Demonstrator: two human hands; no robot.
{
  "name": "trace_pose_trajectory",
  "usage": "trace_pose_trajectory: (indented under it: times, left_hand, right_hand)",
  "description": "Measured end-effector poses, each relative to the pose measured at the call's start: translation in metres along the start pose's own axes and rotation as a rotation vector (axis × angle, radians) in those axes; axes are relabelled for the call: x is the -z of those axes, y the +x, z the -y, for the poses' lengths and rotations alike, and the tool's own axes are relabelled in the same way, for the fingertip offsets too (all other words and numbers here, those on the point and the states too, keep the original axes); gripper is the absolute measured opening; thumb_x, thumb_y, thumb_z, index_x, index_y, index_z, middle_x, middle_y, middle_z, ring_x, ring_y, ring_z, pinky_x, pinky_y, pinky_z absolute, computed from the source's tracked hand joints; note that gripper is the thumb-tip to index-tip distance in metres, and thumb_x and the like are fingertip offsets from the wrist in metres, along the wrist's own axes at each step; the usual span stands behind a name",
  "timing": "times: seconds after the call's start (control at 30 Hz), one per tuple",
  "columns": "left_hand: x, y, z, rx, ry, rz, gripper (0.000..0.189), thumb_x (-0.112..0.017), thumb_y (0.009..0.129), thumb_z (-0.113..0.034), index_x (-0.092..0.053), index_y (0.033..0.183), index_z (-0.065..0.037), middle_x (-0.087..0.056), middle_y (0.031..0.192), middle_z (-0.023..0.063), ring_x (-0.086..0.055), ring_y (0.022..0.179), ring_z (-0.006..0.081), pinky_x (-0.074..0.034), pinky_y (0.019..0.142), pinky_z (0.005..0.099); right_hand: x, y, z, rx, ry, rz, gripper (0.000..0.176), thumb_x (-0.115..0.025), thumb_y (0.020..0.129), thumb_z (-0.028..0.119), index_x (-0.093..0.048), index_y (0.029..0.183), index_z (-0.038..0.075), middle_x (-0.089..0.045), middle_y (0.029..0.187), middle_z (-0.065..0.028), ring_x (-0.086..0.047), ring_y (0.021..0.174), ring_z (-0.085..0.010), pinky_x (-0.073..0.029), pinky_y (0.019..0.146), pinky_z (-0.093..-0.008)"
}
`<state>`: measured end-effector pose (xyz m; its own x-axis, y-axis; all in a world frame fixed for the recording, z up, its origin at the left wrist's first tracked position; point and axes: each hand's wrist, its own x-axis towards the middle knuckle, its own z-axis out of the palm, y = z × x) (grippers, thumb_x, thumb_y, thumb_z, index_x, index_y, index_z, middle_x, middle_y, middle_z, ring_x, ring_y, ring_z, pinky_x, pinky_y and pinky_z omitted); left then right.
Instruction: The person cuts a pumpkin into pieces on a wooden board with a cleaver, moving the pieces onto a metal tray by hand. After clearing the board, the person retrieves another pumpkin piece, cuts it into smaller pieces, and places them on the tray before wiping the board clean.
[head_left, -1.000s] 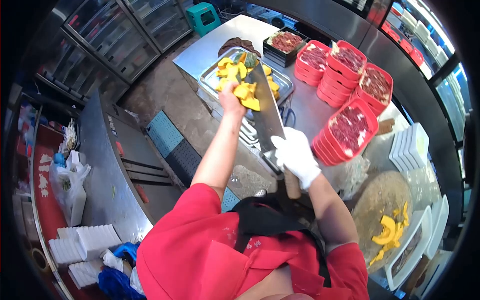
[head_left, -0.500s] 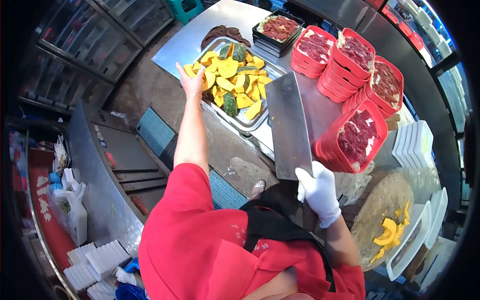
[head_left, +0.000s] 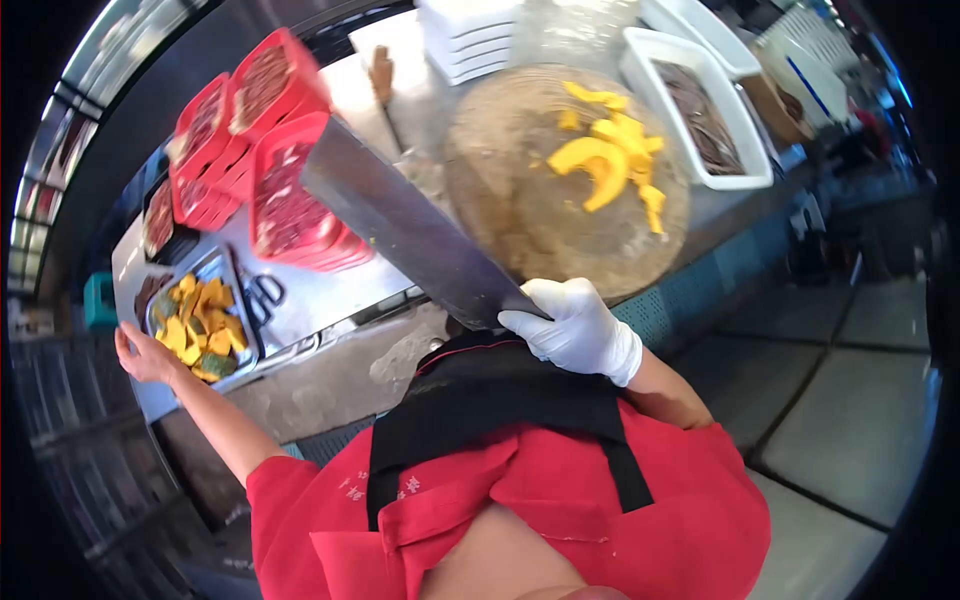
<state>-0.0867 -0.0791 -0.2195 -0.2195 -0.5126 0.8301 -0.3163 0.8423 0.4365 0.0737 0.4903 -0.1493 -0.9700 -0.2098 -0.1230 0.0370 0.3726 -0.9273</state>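
Observation:
My right hand (head_left: pixel 580 325), in a white glove, is closed round the handle of a large cleaver (head_left: pixel 410 225). Its broad dark blade slants up and left, in front of the red meat baskets and the steel table. At the far left, my bare left hand (head_left: pixel 146 355) is beside a metal tray (head_left: pixel 240 300) heaped with yellow pumpkin chunks (head_left: pixel 195 325), some with green rind. Its fingers are apart and curved, and nothing shows in them. Yellow pumpkin pieces (head_left: pixel 605 160) lie on the round wooden chopping block (head_left: pixel 500 215), to the right of the blade.
Red baskets of raw meat (head_left: pixel 290 195) stand stacked behind the tray. Black-handled scissors (head_left: pixel 264 297) lie next to it. White stacked containers (head_left: pixel 465 40) are at the back. A white tub (head_left: pixel 745 165) of greyish strips sits right of the block, near the table's edge.
My view has swung right, bringing the chopping block to the centre. My left hand has come from over the pumpkin chunks to the tray's side. The cleaver stays in my right hand.

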Motion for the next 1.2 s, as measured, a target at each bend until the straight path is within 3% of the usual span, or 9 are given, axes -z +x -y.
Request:
trace_pose_trajectory:
  times: [0.07, 0.2, 0.37, 0.53, 0.67, 0.87, 0.97, 1.07, 1.2]
  left_hand:
    - [-0.017, -0.031, -0.087, 0.175, -0.776, 0.235, 0.019, -0.067, 0.088, -0.013, -0.069, 0.103, 0.0, -0.069, 0.091, 0.0069, -0.064, 0.081, 0.0183, -0.052, 0.075, 0.0291]
    - [0.066, -0.165, -0.355, -0.222, -0.938, 0.963, 0.025, -0.071, 0.082, -0.012, -0.069, 0.107, -0.006, -0.069, 0.103, 0.0071, -0.065, 0.093, 0.016, -0.05, 0.084, 0.0288]
    - [0.049, -0.295, -0.501, -0.882, -0.843, 1.498, 0.048, -0.076, 0.07, -0.025, -0.065, 0.111, -0.004, -0.068, 0.101, 0.0177, -0.066, 0.093, 0.0296, -0.052, 0.082, 0.0362]
    - [0.081, -0.301, -0.481, -0.734, -0.668, 1.605, 0.046, -0.077, 0.068, -0.027, -0.065, 0.104, -0.002, -0.068, 0.091, 0.0191, -0.068, 0.084, 0.0304, -0.053, 0.076, 0.0376]
    - [0.12, -0.303, -0.419, -0.444, -0.527, 1.313, 0.041, -0.076, 0.075, -0.025, -0.063, 0.102, 0.003, -0.068, 0.083, 0.0182, -0.067, 0.074, 0.0285, -0.053, 0.069, 0.0362]
    - [0.133, -0.31, -0.382, -0.225, -0.752, 1.285, 0.023, -0.068, 0.085, -0.01, -0.065, 0.103, 0.003, -0.061, 0.073, 0.0097, -0.061, 0.062, 0.0159, -0.048, 0.059, 0.0299]
    - [0.144, -0.311, -0.378, -0.157, -0.823, 1.225, 0.024, -0.069, 0.08, -0.014, -0.065, 0.098, 0.002, -0.059, 0.072, 0.0141, -0.059, 0.069, 0.0296, -0.048, 0.066, 0.0387]
    - [0.147, -0.306, -0.383, -0.266, -0.679, 1.316, 0.024, -0.07, 0.082, -0.02, -0.066, 0.093, 0.001, -0.061, 0.071, 0.0131, -0.06, 0.068, 0.0278, -0.049, 0.065, 0.0364]
    - [0.148, -0.312, -0.397, -0.302, -0.564, 1.242, 0.042, -0.075, 0.076, -0.033, -0.06, 0.091, 0.003, -0.061, 0.085, 0.0196, -0.062, 0.076, 0.037, -0.051, 0.071, 0.0421]
  right_hand:
    - [0.022, -0.031, -0.014, -0.002, -0.023, -0.226, 0.008, -0.069, 0.084, 0.01, -0.064, 0.084, 0.003, -0.057, 0.059, -0.0133, -0.058, 0.048, -0.0212, -0.044, 0.048, -0.0329]
    - [0.069, -0.086, -0.031, -0.2, 0.065, -0.507, 0.011, -0.067, 0.086, 0.005, -0.06, 0.079, -0.001, -0.058, 0.058, -0.0066, -0.055, 0.047, -0.0118, -0.042, 0.045, -0.0273]
    - [0.115, -0.126, -0.063, -0.28, 0.21, -0.757, 0.01, -0.063, 0.09, 0.006, -0.06, 0.084, -0.001, -0.054, 0.054, -0.0025, -0.048, 0.044, -0.0078, -0.038, 0.043, -0.0245]
    - [0.14, -0.135, -0.088, -0.282, 0.194, -0.728, 0.008, -0.062, 0.09, 0.005, -0.061, 0.085, -0.001, -0.053, 0.054, -0.0027, -0.048, 0.044, -0.0076, -0.038, 0.043, -0.0246]
    - [0.14, -0.1, -0.106, -0.22, 0.149, -0.574, 0.007, -0.064, 0.088, 0.006, -0.062, 0.086, 0.0, -0.054, 0.053, -0.0061, -0.051, 0.042, -0.0124, -0.041, 0.044, -0.0297]
    - [0.151, -0.009, -0.055, 0.48, -0.737, -0.51, 0.016, -0.065, 0.086, 0.011, -0.054, 0.078, 0.002, -0.057, 0.063, -0.0226, -0.062, 0.061, -0.0396, -0.047, 0.051, -0.0427]
    - [0.142, 0.023, -0.026, 0.473, -0.585, -0.467, 0.014, -0.063, 0.087, 0.014, -0.057, 0.082, 0.003, -0.06, 0.067, -0.0223, -0.062, 0.064, -0.0405, -0.049, 0.055, -0.044]
    - [0.124, 0.053, -0.05, 0.098, -0.74, -0.087, 0.018, -0.057, 0.089, 0.021, -0.062, 0.088, 0.004, -0.064, 0.076, -0.0222, -0.063, 0.076, -0.0417, -0.05, 0.069, -0.0483]
    - [0.116, 0.062, -0.075, 0.195, -0.822, 0.008, 0.019, -0.056, 0.088, 0.021, -0.062, 0.087, 0.003, -0.064, 0.078, -0.024, -0.063, 0.078, -0.0424, -0.05, 0.071, -0.0479]
